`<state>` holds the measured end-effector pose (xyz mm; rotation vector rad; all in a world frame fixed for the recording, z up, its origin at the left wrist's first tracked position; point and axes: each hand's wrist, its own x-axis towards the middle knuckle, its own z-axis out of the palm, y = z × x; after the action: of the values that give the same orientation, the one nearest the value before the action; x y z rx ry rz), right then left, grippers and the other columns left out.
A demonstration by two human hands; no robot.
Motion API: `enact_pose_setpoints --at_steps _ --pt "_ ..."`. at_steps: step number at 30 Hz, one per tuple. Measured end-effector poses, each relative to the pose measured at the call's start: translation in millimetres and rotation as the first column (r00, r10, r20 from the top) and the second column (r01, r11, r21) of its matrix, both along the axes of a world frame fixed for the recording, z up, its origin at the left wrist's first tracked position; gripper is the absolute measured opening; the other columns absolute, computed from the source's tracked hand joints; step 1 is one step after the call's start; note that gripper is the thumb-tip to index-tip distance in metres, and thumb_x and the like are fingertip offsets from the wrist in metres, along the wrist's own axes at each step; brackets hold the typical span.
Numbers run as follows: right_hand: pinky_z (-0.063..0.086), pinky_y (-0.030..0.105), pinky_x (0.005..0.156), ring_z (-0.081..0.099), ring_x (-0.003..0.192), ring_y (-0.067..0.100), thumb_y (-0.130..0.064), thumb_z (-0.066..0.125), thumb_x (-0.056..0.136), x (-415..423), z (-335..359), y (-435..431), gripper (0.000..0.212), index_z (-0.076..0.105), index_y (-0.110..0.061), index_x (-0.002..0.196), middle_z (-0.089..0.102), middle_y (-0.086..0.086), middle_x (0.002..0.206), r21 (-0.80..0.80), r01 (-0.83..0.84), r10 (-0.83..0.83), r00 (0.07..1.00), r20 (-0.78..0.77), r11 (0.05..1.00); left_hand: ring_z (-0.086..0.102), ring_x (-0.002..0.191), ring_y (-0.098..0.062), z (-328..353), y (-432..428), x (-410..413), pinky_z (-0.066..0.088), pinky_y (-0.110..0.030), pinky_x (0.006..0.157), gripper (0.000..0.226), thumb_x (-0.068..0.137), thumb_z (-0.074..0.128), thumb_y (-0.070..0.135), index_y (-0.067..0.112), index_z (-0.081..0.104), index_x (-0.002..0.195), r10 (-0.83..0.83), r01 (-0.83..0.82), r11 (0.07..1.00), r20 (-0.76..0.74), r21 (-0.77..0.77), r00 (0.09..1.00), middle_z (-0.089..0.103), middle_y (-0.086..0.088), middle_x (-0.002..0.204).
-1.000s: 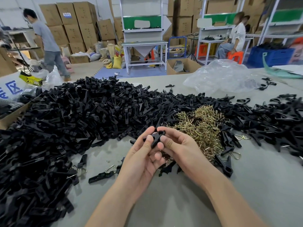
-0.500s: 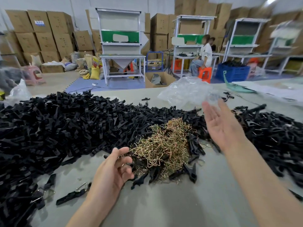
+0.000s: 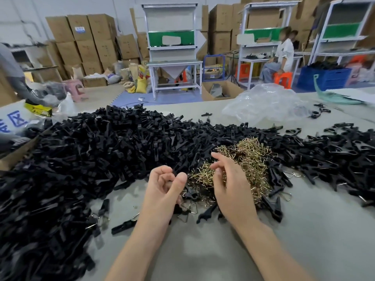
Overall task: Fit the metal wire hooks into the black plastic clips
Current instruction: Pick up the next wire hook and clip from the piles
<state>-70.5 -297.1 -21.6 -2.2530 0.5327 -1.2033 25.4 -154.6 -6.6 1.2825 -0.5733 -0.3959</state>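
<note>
Just the head cam here, so all you see of me is forearms over the grey table (image 3: 203, 250). My left hand (image 3: 164, 189) sits at the near-left edge of the heap of wire hooks (image 3: 249, 157), fingers curled in and thumb tipped toward the index. There's a dark bit right at the fingertips, but I honestly cannot tell if I'm pinching something or if that's just clutter behind. My right hand (image 3: 229, 183) hangs over the near side of the same heap, fingers loose and a bit spread, index pointing toward the far side. It's gripping nothing I can see, though it hides a chunk of the hooks. The hooks are thin brassy bent wire, tangled into one springy mound mid-table. The black plastic clips (image 3: 101, 151) are matte, long and narrow, dumped in a huge drift along the left and far side and cut off by the left and bottom edges. On the right they thin out, and some there have wire loops poking out. A few loose ones lie on the table near my hands. At the far right is a crumpled clear plastic bag (image 3: 263, 102); whatever's under it is too hazy to make out. A cardboard box (image 3: 12, 157) at the left edge is mostly cropped.
</note>
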Motion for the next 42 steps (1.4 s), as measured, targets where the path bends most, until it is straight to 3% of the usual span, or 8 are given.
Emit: enact_pose_setpoints --at_steps 6,10,14,19,27,32,36,42 --pt "0.034 0.017 0.098 0.052 0.100 -0.001 -0.016 0.045 0.099 -0.9 3.3 5.0 0.038 0.054 -0.024 0.136 0.059 -0.017 0.102 -0.065 0.003 -0.005 1.000 -0.025 0.998 0.050 0.071 -0.014 -2.3 -0.6 -0.9 0.049 -0.033 0.071 0.020 0.088 0.070 0.033 0.027 0.057 0.103 0.087 -0.091 0.995 0.080 0.049 0.993 0.053 0.009 0.078" --pt "0.038 0.021 0.101 0.053 0.099 0.000 -0.012 0.048 0.099 -0.5 5.1 3.2 0.038 0.056 -0.021 0.135 0.060 -0.016 0.101 -0.048 0.017 -0.019 0.999 -0.026 0.999 0.056 0.070 -0.001 -7.2 0.6 0.7 0.048 -0.018 0.066 0.014 0.097 0.059 0.032 0.046 0.055 0.097 0.240 -0.332 0.923 0.382 0.197 0.893 0.062 0.018 0.088" --pt "0.039 0.023 0.099 0.053 0.098 0.003 -0.014 0.046 0.097 -1.2 5.0 3.2 0.039 0.055 -0.021 0.135 0.060 -0.015 0.101 -0.032 0.009 -0.010 1.000 -0.019 0.999 0.055 0.108 -0.010 -1.7 -22.5 20.5 0.049 -0.035 0.093 0.028 0.100 0.053 0.038 0.033 0.049 0.127 0.099 -0.464 0.767 0.633 0.443 0.768 0.053 0.006 0.123" --pt "0.040 0.026 0.099 0.049 0.100 -0.001 -0.013 0.046 0.098 -2.2 4.7 3.7 0.040 0.055 -0.023 0.135 0.058 -0.017 0.100 0.016 0.009 -0.008 1.000 -0.015 1.000 0.048 0.126 -0.030 19.2 -64.0 49.3 0.041 -0.047 0.103 0.054 0.100 0.050 0.048 0.020 0.038 0.145 -0.174 -0.469 0.510 0.621 0.721 0.764 0.057 -0.008 0.135" --pt "0.048 0.038 0.098 0.053 0.100 0.004 -0.006 0.048 0.099 -4.2 7.5 5.7 0.041 0.056 -0.022 0.136 0.057 -0.016 0.102 0.062 -0.025 0.026 1.000 -0.007 0.998 0.058 0.114 -0.031 23.2 -54.3 63.4 0.049 -0.039 0.094 0.046 0.101 0.054 0.033 0.008 0.045 0.139 -0.302 -0.412 0.422 0.553 0.808 0.776 0.060 -0.013 0.127" --pt "0.048 0.035 0.098 0.049 0.101 -0.002 -0.007 0.047 0.099 -5.9 9.3 7.0 0.041 0.055 -0.023 0.136 0.057 -0.017 0.103 0.052 -0.023 0.024 0.999 -0.025 0.998 0.062 0.104 -0.015 26.5 -24.9 67.2 0.042 -0.022 0.085 0.053 0.095 0.064 0.035 0.013 0.051 0.142 -0.254 -0.303 0.492 0.468 0.816 0.846 0.063 -0.003 0.129" --pt "0.051 0.037 0.093 0.053 0.091 -0.003 -0.004 0.050 0.099 -5.3 10.8 7.7 0.042 0.056 -0.020 0.137 0.057 -0.016 0.102 0.030 -0.040 0.041 0.998 -0.038 0.999 0.061 0.063 0.004 25.5 -3.4 55.7 0.042 -0.009 0.055 0.043 0.095 0.056 0.032 0.019 0.057 0.135 0.040 -0.411 0.672 0.523 0.616 0.851 0.066 0.015 0.100" --pt "0.051 0.037 0.096 0.053 0.090 -0.002 -0.004 0.053 0.099 -4.6 10.5 7.4 0.042 0.055 -0.020 0.138 0.057 -0.016 0.104 0.002 -0.048 0.048 0.998 -0.051 0.999 0.059 0.060 -0.007 14.8 11.0 31.8 0.055 -0.036 0.063 0.050 0.102 0.047 0.024 0.028 0.035 0.150 0.281 -0.513 0.758 0.510 0.401 0.813 0.070 -0.004 0.091"
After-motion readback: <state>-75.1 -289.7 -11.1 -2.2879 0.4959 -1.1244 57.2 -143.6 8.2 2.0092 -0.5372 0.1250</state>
